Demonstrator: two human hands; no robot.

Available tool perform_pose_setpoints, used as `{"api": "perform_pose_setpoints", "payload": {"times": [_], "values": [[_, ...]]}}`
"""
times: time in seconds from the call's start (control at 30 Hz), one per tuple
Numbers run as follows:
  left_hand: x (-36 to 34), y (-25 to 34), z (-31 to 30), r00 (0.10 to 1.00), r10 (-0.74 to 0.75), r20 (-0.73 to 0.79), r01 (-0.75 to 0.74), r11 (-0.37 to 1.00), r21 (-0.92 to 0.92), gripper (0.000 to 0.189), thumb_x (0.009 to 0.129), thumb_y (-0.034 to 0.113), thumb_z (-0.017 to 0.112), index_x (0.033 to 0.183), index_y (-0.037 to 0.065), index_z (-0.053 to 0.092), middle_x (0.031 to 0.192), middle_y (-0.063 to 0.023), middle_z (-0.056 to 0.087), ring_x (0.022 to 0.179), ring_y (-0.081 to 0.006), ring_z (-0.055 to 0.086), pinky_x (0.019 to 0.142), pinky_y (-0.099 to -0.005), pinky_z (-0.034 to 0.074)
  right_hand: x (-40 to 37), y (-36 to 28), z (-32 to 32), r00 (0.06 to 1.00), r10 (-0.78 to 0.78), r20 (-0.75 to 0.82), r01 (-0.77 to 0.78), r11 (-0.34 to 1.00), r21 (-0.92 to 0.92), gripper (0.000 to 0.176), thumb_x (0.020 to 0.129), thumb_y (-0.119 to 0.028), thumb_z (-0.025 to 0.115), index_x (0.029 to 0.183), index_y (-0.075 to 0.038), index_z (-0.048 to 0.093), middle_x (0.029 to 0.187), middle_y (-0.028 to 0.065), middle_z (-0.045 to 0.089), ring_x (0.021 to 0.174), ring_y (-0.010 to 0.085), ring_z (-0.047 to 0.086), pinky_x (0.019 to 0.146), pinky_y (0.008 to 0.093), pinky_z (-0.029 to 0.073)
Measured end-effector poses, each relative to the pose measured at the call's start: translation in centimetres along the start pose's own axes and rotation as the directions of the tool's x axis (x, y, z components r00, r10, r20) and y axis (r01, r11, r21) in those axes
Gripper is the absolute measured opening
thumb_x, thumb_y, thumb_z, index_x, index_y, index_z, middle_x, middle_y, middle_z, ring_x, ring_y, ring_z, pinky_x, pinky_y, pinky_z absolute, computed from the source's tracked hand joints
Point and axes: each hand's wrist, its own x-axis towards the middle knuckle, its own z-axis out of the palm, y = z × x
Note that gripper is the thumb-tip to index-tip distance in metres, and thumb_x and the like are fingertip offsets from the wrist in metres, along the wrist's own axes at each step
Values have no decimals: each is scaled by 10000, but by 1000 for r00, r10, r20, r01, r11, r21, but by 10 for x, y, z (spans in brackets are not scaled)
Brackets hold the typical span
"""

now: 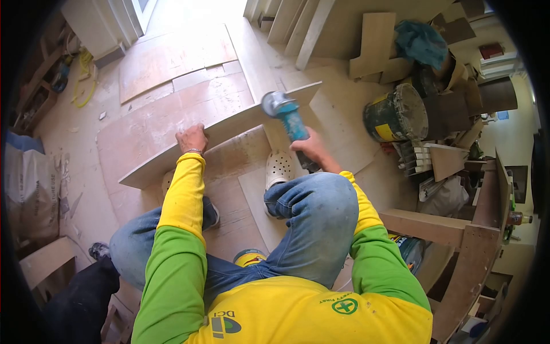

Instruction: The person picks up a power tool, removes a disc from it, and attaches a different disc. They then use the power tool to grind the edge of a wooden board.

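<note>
A long, narrow pale board (246, 121) stands on its edge across the floor in front of me, slanting up to the right. My left hand (192, 139) is closed over its top edge, left of the middle. In my right hand (312, 149) is a teal angle grinder (293, 121), gripped by its body. The grinder's metal head and guard overlap the board's top edge in this view, right of the middle. Just below the board rests a white clog (279, 167) on my foot; the other foot is partly hidden behind my left arm and the board.
Thin sheets (172, 63) cover the floor ahead. A dirty bucket (395, 114) stands at right by piled wood scraps and a blue plastic bag (421, 43). A wooden frame (424, 226) is close on my right. Sacks (34, 189) and a yellow cord (85, 74) are at left.
</note>
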Motion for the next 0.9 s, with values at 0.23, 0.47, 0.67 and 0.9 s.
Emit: {"api": "perform_pose_setpoints", "payload": {"times": [0.23, 0.47, 0.67, 0.9], "values": [[2, 0, 5, 1000, -19, -4, 19, 999, 37, 180, 896, 260, 698, 1070, 214, 705, 1032, -49, 753, 1036, -257, 708, 1042, -540, 390, 29, 25, -46, 984, 156, -88, -138, 973, 186, 585, 659, -316, 783, 1139, -2, 666, 993, 153, 716, 835, 260, 689, 770, 380, 558], [3, -3, 4, 1000, -2, -18, 3, 999, 45, 178, 896, 284, 701, 1060, 213, 701, 1035, -48, 753, 1031, -252, 708, 999, -529, 408, -12, -9, -9, 999, 6, 37, -4, 999, -37, 686, 644, -330, 795, 1232, -9, 648, 1053, 177, 716, 940, 275, 691, 860, 374, 548], [3, -3, 4, 1000, 1, 3, -2, 999, 54, 192, 900, 308, 704, 1066, 212, 696, 1041, -57, 751, 1033, -262, 705, 985, -521, 405, 20, 28, -23, 997, 18, -82, -15, 999, 34, 643, 652, -321, 793, 1200, -11, 662, 1024, 172, 718, 899, 279, 694, 825, 375, 554], [3, -2, 7, 1000, -2, -11, 2, 1000, 27, 201, 886, 321, 721, 1051, 208, 702, 1034, -57, 750, 1031, -268, 705, 997, -527, 396, 21, 10, -57, 987, 127, -102, -111, 983, 147, 482, 717, -270, 753, 1105, -9, 633, 913, 107, 664, 755, 215, 639, 713, 363, 537]]}}
